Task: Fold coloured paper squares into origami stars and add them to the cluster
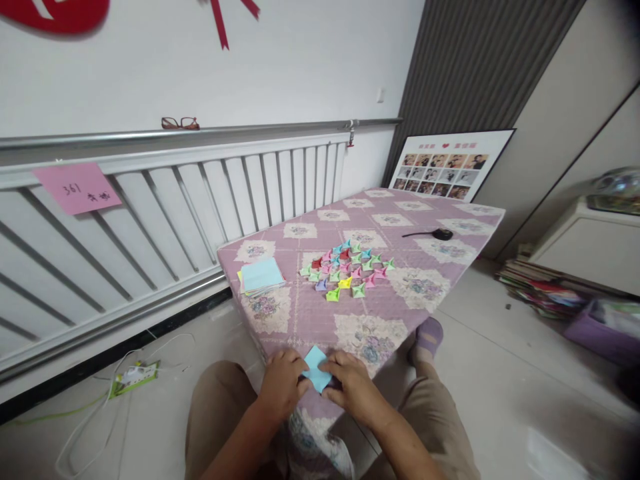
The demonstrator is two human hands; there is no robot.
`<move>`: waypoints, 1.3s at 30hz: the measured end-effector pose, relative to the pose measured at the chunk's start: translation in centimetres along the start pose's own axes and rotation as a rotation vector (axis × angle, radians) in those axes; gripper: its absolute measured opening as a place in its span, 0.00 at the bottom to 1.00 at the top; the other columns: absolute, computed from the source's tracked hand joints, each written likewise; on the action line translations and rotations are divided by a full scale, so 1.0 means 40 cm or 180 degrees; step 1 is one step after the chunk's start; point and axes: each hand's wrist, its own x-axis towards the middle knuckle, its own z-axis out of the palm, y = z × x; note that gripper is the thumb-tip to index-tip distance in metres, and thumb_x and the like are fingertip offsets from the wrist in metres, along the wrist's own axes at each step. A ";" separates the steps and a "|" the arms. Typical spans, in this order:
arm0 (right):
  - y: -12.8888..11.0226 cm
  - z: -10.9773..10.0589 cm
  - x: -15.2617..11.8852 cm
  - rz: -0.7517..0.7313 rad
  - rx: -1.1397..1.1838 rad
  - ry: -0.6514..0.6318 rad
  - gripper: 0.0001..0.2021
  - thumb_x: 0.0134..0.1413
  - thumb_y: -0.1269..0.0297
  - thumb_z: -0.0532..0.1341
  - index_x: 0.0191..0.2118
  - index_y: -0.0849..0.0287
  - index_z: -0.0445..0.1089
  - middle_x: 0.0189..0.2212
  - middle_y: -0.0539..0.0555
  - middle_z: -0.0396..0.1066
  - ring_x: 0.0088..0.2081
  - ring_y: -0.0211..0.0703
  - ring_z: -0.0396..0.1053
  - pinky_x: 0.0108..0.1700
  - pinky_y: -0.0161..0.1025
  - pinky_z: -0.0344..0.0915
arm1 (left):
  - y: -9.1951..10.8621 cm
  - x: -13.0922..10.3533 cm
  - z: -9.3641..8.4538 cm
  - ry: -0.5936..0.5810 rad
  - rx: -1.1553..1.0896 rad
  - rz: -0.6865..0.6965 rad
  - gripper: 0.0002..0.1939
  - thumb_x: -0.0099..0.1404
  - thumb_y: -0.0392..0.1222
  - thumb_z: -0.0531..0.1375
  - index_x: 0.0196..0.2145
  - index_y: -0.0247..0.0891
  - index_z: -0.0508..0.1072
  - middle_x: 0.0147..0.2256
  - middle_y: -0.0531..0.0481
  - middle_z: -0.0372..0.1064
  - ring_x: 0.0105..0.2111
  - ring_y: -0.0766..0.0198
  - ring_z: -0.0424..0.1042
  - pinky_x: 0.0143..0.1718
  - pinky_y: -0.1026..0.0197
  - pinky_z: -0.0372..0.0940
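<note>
A light blue square of paper (316,365) lies turned like a diamond at the near end of the cloth-covered table (310,327). My left hand (284,381) pinches its left corner between thumb and fingers. On the opposite corner, my right hand (350,381) has its thumb and fingers closed. Beyond my hands sits a group of several small folded paper pieces (345,270) in green, pink, blue, red, yellow and purple. To their left is a stack of square paper sheets (262,276), a light blue one on top.
A black round object with a thin handle (442,234) lies toward the table's far right. Behind the table stand a white radiator (230,187) and a framed photo board (440,163). Cables and a power strip (135,377) are on the floor at left.
</note>
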 end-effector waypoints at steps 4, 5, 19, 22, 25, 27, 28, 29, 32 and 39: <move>0.008 0.000 0.000 -0.0091 0.0109 0.0045 0.16 0.48 0.60 0.66 0.46 0.50 0.72 0.42 0.52 0.70 0.45 0.48 0.65 0.46 0.42 0.57 | 0.000 -0.001 -0.002 -0.0015 0.0043 -0.0002 0.10 0.63 0.44 0.60 0.43 0.46 0.74 0.44 0.51 0.67 0.46 0.57 0.63 0.48 0.55 0.55; 0.009 0.000 0.000 -0.0109 0.0133 0.0056 0.16 0.48 0.60 0.66 0.45 0.50 0.72 0.42 0.52 0.70 0.45 0.48 0.65 0.45 0.42 0.57 | -0.001 -0.002 -0.002 0.0000 0.0027 0.0015 0.10 0.64 0.44 0.60 0.43 0.46 0.74 0.44 0.51 0.67 0.46 0.57 0.63 0.48 0.56 0.55; 0.025 0.010 0.006 -0.0167 0.0299 0.0141 0.14 0.50 0.58 0.65 0.44 0.51 0.73 0.39 0.53 0.71 0.42 0.47 0.66 0.44 0.42 0.59 | -0.011 0.001 -0.001 0.0088 -0.0159 0.0128 0.07 0.64 0.44 0.59 0.40 0.45 0.75 0.43 0.52 0.69 0.45 0.59 0.64 0.47 0.57 0.55; 0.033 0.017 0.008 -0.0250 0.0386 0.0210 0.12 0.52 0.57 0.63 0.43 0.51 0.74 0.38 0.53 0.71 0.41 0.46 0.66 0.43 0.41 0.59 | -0.012 0.001 0.000 0.0069 -0.0149 0.0133 0.07 0.65 0.44 0.59 0.40 0.46 0.75 0.43 0.52 0.69 0.44 0.59 0.64 0.46 0.56 0.55; 0.041 0.024 0.011 -0.0312 0.0449 0.0286 0.11 0.53 0.58 0.63 0.42 0.51 0.74 0.37 0.53 0.71 0.40 0.46 0.66 0.42 0.40 0.59 | -0.013 0.002 0.001 0.0069 -0.0127 0.0150 0.07 0.66 0.44 0.58 0.40 0.46 0.75 0.42 0.52 0.69 0.44 0.59 0.64 0.46 0.56 0.55; 0.044 0.028 0.012 -0.0333 0.0465 0.0303 0.11 0.54 0.57 0.62 0.42 0.52 0.74 0.37 0.53 0.71 0.40 0.45 0.66 0.42 0.40 0.60 | -0.013 0.002 0.002 0.0076 -0.0129 0.0155 0.07 0.66 0.45 0.58 0.40 0.46 0.75 0.42 0.52 0.69 0.44 0.59 0.64 0.47 0.56 0.56; 0.045 0.029 0.012 -0.0336 0.0468 0.0308 0.11 0.54 0.57 0.61 0.42 0.52 0.74 0.37 0.54 0.71 0.39 0.45 0.66 0.41 0.40 0.60 | -0.013 0.002 0.003 0.0075 -0.0132 0.0154 0.07 0.66 0.45 0.58 0.40 0.46 0.75 0.42 0.52 0.69 0.44 0.59 0.64 0.47 0.56 0.56; 0.046 0.030 0.012 -0.0338 0.0473 0.0312 0.10 0.55 0.57 0.61 0.42 0.52 0.74 0.36 0.54 0.71 0.39 0.45 0.66 0.41 0.40 0.60 | -0.014 0.002 0.003 0.0072 -0.0133 0.0152 0.07 0.66 0.45 0.58 0.40 0.46 0.75 0.42 0.52 0.69 0.44 0.59 0.64 0.47 0.56 0.56; 0.046 0.031 0.012 -0.0336 0.0496 0.0324 0.10 0.57 0.57 0.58 0.42 0.51 0.74 0.36 0.54 0.71 0.40 0.45 0.66 0.42 0.40 0.60 | -0.015 0.001 0.006 0.0108 -0.0138 0.0159 0.07 0.66 0.45 0.57 0.40 0.46 0.75 0.42 0.51 0.69 0.44 0.58 0.64 0.47 0.56 0.55; 0.046 0.031 0.015 -0.0291 0.0493 0.0323 0.09 0.57 0.59 0.59 0.41 0.52 0.74 0.36 0.53 0.71 0.40 0.45 0.67 0.42 0.39 0.60 | -0.018 0.002 0.009 0.0129 -0.0182 0.0160 0.07 0.66 0.44 0.58 0.40 0.46 0.75 0.42 0.52 0.69 0.44 0.58 0.64 0.47 0.56 0.55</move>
